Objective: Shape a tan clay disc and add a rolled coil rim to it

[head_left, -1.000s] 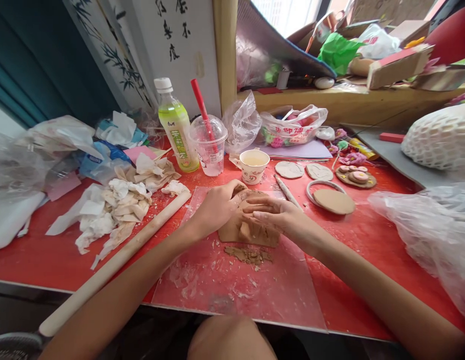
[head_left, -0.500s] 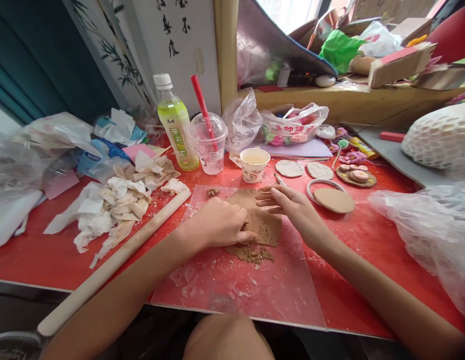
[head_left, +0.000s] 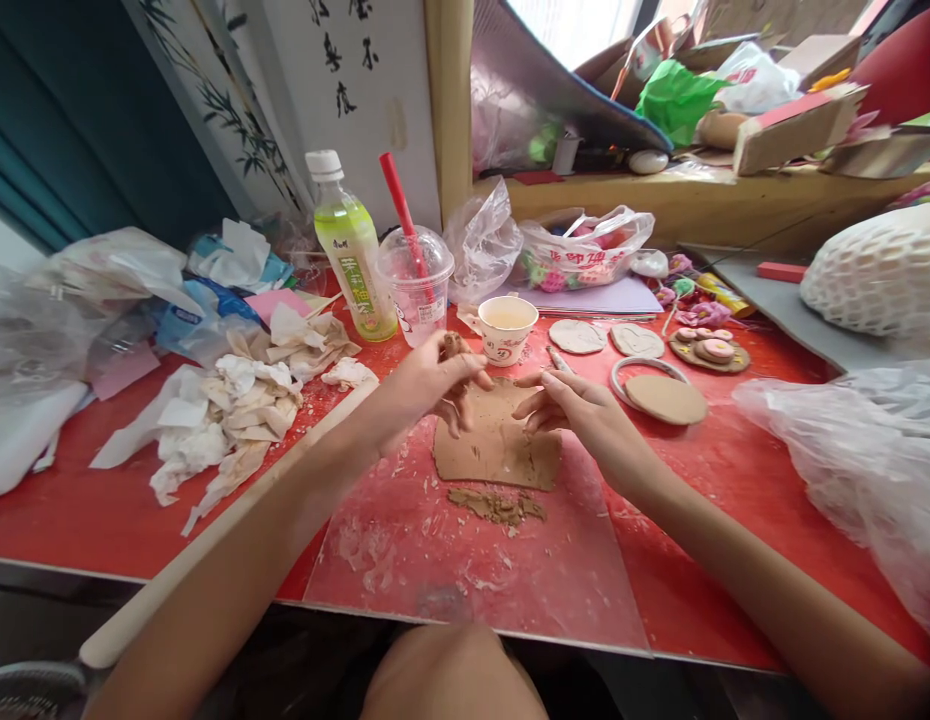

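Observation:
A flat brown slab of clay lies on a clear sheet in front of me. Below its near edge are a crumbly strip of clay scraps and loose crumbs. My left hand is raised over the slab's far left corner, its fingers curled around a small brown clay lump. The palm side is hidden. My right hand hovers at the slab's right side, fingers loosely bent and apart, holding nothing I can see. Just behind it lies a thin stick-like tool, partly covered.
A paper cup, a lidded plastic cup and a bottle stand behind the slab. To the left are a rolling pin and crumpled tissues. A ring, a clay disc and plastic bags lie to the right.
My left hand has lifted off the slab and moved up and away, uncovering it. The small clay lump from the sheet's far side is now in its fingers. My right hand's fingers are bent more.

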{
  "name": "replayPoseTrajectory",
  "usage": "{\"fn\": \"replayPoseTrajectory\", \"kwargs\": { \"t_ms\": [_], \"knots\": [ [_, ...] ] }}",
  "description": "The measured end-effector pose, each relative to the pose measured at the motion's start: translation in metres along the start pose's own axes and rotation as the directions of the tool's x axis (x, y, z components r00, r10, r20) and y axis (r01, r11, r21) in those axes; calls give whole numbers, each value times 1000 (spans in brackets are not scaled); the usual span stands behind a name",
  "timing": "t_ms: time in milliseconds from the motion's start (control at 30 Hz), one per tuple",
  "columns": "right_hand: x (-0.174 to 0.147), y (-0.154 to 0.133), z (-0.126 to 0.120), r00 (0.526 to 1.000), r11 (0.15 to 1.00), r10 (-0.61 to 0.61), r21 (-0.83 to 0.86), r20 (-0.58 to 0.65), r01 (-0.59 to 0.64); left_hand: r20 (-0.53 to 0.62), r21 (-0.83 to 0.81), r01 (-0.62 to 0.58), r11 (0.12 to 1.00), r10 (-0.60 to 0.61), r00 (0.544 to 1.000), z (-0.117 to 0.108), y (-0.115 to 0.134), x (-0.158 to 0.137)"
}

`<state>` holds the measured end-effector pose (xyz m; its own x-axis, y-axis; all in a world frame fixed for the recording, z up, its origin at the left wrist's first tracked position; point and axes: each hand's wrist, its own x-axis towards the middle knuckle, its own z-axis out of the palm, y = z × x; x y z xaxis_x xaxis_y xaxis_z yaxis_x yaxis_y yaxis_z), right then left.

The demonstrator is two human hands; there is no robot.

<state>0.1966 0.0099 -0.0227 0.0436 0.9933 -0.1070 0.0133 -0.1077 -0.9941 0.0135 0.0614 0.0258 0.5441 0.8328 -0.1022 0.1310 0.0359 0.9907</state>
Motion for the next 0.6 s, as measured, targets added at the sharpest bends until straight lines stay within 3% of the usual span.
{"fn": "replayPoseTrajectory", "kwargs": {
  "t_ms": [100,200,400,600],
  "knots": [
    [0,0,0,1000,1000,14,-19,27,-13,17,-206,138,969,-137,990,-5,-2,4],
    [0,-1,1,999,999,30,-20,42,-30,0,-304,187,934,-197,981,-6,-5,6],
    [-2,-2,1,998,999,44,-15,55,-43,8,-382,135,914,-143,990,-4,-9,9],
    [-2,-2,0,997,999,47,-11,60,-47,-9,-289,112,951,-120,993,-3,-10,10]
  ]
}}
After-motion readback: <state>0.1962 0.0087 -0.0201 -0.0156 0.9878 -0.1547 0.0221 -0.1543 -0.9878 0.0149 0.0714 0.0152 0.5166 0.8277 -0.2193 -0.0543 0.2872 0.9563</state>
